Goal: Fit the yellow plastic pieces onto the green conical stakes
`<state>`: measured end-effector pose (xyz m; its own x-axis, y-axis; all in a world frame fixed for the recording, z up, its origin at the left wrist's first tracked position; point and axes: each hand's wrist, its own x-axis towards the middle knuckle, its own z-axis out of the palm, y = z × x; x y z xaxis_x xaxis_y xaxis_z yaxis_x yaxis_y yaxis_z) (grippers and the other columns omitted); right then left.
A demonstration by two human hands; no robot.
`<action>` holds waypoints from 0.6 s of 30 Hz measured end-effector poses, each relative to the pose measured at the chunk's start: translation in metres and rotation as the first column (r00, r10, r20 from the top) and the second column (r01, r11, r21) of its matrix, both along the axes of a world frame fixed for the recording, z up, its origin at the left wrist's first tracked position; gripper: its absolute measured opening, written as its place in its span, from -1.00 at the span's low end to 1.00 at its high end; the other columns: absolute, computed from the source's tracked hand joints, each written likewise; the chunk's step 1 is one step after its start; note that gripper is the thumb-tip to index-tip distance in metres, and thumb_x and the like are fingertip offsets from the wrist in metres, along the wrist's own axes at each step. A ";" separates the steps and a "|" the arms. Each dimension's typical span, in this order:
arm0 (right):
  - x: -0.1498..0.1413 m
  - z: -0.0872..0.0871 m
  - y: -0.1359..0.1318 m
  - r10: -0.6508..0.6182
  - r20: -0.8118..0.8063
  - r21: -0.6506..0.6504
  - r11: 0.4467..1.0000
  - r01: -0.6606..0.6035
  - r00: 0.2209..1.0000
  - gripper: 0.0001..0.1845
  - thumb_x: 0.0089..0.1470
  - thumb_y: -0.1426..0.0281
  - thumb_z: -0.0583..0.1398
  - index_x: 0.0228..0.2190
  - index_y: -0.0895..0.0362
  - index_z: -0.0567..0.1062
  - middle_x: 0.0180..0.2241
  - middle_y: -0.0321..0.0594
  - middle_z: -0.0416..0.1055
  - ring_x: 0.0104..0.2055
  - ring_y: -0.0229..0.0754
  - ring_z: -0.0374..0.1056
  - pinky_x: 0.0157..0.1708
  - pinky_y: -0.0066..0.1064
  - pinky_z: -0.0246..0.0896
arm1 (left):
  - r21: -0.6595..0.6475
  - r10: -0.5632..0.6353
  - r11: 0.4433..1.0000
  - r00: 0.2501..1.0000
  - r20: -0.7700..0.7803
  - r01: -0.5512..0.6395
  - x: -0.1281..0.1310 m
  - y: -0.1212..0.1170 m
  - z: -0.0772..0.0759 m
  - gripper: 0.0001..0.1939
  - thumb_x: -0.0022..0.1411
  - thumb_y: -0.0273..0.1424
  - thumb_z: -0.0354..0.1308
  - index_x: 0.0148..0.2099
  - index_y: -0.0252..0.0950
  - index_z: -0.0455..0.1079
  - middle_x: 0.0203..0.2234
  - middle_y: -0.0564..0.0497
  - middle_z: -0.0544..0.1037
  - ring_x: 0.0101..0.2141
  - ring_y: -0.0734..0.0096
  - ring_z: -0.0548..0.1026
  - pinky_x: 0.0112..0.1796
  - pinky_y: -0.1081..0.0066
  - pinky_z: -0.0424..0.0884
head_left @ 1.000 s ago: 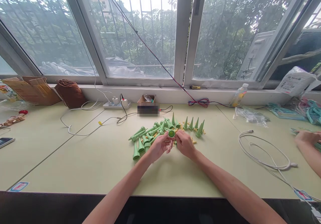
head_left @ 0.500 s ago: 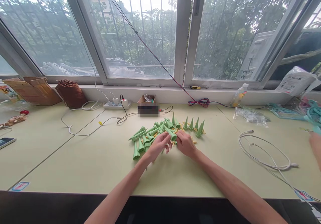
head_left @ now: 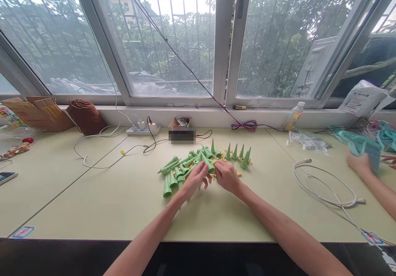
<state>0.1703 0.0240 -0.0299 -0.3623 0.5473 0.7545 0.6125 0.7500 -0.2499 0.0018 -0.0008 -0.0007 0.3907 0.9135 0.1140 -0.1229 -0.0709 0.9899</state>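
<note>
My left hand [head_left: 196, 178] is closed on a hollow green plastic spike [head_left: 208, 164], tilted with its wide, open end toward me. Fingers of my right hand [head_left: 228, 177] pinch a small yellow plastic piece [head_left: 215, 161] close against the spike's wide end; the fingertips are partly hidden. To the left and behind my hands lies a pile of similar green spikes [head_left: 173, 180]. Small yellow pieces [head_left: 238, 174] are scattered around my right hand. Several spikes [head_left: 234, 152] stand point up at the right of the pile, some with yellow pieces at their bases.
Behind the pile sit a small cardboard box [head_left: 180, 123] and a power strip [head_left: 143, 130]. A looped white cable [head_left: 324, 201] lies on the right of the table [head_left: 108, 210]. At the far right a co-worker's hand [head_left: 359, 162] holds a teal item [head_left: 366, 148]. A bottle [head_left: 293, 117] stands at the back.
My hands hold nearly the same pose, with the spike tilted slightly more upright. At the far right, the co-worker's hands have come further into view with the teal item. The view has shifted slightly.
</note>
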 end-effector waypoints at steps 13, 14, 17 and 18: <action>0.005 0.002 0.000 0.009 0.104 0.005 1.000 -0.010 0.995 -0.66 0.28 0.50 -0.05 -0.52 0.14 0.31 -0.51 -0.25 0.24 -0.57 -0.30 0.04 -0.54 -0.46 -0.13 | 0.351 0.126 0.936 0.954 -0.271 -0.025 -0.004 0.001 -0.010 -0.75 0.35 -0.17 0.05 -0.17 -0.27 0.21 -0.36 0.06 0.31 -0.47 0.52 0.38 -0.59 0.57 0.29; 0.005 0.002 0.000 0.011 0.111 0.003 1.000 -0.011 0.994 -0.67 0.28 0.50 -0.05 -0.51 0.14 0.32 -0.51 -0.25 0.24 -0.57 -0.30 0.04 -0.54 -0.46 -0.13 | 0.371 0.142 0.928 0.948 -0.286 -0.028 -0.004 0.001 -0.010 -0.76 0.35 -0.19 0.04 -0.15 -0.28 0.21 -0.36 0.05 0.32 -0.47 0.52 0.38 -0.57 0.56 0.31; 0.006 0.002 0.000 0.014 0.124 -0.002 1.000 -0.014 0.992 -0.69 0.29 0.49 -0.04 -0.47 0.15 0.36 -0.50 -0.25 0.25 -0.57 -0.30 0.05 -0.53 -0.46 -0.12 | 0.431 0.183 0.902 0.931 -0.317 -0.031 -0.004 0.001 -0.012 -0.78 0.38 -0.24 0.01 -0.05 -0.27 0.23 -0.35 0.04 0.35 -0.46 0.51 0.37 -0.49 0.51 0.35; 0.006 0.002 0.000 0.013 0.127 -0.003 1.000 -0.013 0.992 -0.69 0.30 0.49 -0.04 -0.45 0.15 0.36 -0.50 -0.25 0.25 -0.57 -0.30 0.05 -0.53 -0.45 -0.12 | 0.449 0.193 0.893 0.926 -0.324 -0.029 -0.004 0.001 -0.013 -0.78 0.39 -0.25 -0.01 -0.01 -0.26 0.23 -0.34 0.04 0.36 -0.45 0.50 0.37 -0.47 0.50 0.37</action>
